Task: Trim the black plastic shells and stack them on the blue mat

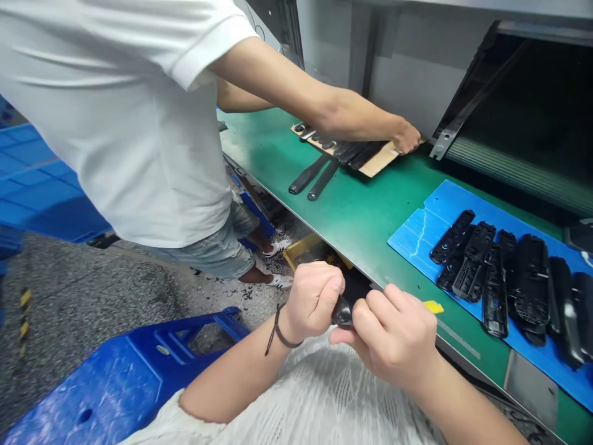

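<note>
Green bench (370, 210) runs ahead of me; at its edge my left hand (312, 303) and right hand (393, 337) pinch a black plastic part (343, 312), blue mat (417, 228) at 2 o'clock.

Bare green bench (370, 216) leaves a passage from the right hand (393, 337) to the blue mat (410, 238). Black plastic parts (495, 278) crowd that mat, and a co-worker's arm (296, 83) blocks the bench's far end.
</note>
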Available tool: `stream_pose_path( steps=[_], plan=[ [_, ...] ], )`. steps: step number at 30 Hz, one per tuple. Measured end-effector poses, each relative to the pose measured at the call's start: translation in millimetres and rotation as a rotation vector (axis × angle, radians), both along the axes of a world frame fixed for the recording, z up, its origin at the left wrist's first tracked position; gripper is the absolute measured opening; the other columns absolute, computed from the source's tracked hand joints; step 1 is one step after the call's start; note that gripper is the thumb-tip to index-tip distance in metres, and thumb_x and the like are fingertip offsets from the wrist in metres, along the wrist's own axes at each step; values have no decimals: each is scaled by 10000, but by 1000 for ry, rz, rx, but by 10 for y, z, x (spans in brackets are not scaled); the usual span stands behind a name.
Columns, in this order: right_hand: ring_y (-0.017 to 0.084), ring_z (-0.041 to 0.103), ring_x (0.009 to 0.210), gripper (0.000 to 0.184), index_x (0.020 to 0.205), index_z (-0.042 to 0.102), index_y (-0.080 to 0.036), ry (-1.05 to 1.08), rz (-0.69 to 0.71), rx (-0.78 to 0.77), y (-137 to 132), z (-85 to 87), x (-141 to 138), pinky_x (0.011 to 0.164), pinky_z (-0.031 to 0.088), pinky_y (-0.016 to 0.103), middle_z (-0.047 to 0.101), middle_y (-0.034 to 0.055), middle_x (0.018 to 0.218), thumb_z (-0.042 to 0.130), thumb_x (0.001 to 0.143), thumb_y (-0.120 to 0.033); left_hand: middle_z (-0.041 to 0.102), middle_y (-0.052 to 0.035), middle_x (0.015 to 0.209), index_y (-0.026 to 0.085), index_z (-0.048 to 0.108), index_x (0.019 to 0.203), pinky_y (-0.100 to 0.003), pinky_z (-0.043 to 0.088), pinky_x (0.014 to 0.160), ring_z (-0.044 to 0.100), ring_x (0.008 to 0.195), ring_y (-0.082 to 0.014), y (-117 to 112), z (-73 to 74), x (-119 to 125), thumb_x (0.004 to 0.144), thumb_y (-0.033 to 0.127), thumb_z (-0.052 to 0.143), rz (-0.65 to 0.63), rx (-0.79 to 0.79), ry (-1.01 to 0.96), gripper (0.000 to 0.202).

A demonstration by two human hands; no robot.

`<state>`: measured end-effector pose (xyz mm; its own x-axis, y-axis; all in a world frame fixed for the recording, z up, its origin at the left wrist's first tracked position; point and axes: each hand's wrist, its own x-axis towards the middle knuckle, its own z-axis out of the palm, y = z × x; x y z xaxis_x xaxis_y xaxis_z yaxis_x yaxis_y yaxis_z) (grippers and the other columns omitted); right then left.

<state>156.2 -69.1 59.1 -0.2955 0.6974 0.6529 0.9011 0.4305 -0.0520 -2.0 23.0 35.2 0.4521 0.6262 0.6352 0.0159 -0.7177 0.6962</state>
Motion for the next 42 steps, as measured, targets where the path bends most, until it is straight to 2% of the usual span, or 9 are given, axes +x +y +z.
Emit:
stream_pose_path(
  steps=[10,12,17,21,23,27,29,35,42],
  plan=[
    [165,301,656,435,814,603,-188,-89,-113,150,30,-122,35,617,137,369,435,3,632,494,1062,-529,425,20,565,180,474,654,-293,304,571,395,527,-109,-166,-36,110,1102,380,340,115,-392,47,508],
    [163,295,648,437,794,583,-193,-35,-105,175,58,-146,46,615,138,369,423,0,618,486,1068,-518,445,9,610,182,480,692,-297,315,593,412,570,-122,-210,-24,106,1107,444,306,34,-458,51,521],
    [155,285,625,387,776,516,-214,297,-13,81,124,-116,94,601,185,346,391,-15,619,420,1105,-394,542,-16,722,177,538,856,-287,372,617,481,635,-139,-293,8,83,1096,534,321,-391,-620,76,482],
    [138,380,654,110,964,574,-188,472,107,-55,117,-23,194,624,276,307,492,-7,719,501,1043,-165,499,-9,716,161,579,895,-286,364,626,430,653,-141,-303,-28,107,1064,619,364,-348,-653,-46,533],
    [140,411,675,89,1039,590,-166,473,112,-134,102,31,253,635,298,302,520,4,762,516,1050,-215,472,0,701,159,566,864,-283,341,612,392,638,-132,-294,-37,114,1051,640,389,-323,-682,-69,545],
    [155,405,678,479,945,614,-162,335,55,-211,104,132,316,624,281,313,489,6,740,476,1045,-609,433,8,679,166,504,757,-283,305,590,353,623,-121,-283,-17,107,1046,644,401,-335,-733,-69,568],
    [157,389,672,572,869,606,-172,268,13,-218,125,171,316,616,258,317,478,5,724,427,1028,-692,419,10,674,165,493,733,-282,293,586,345,623,-117,-287,-8,100,1045,644,406,-332,-744,-60,579],
    [151,305,646,616,702,496,-205,130,-56,-171,173,206,299,595,185,323,422,-8,670,354,1046,-696,429,11,654,157,515,728,-277,274,573,338,607,-110,-313,-52,93,1038,646,430,-289,-791,-72,585],
    [173,287,661,580,690,492,-211,49,-108,-59,157,106,238,602,172,340,424,6,662,342,1081,-612,453,9,599,160,546,742,-272,304,564,367,583,-118,-293,-50,152,1053,599,439,-277,-827,-150,549]
  ],
)
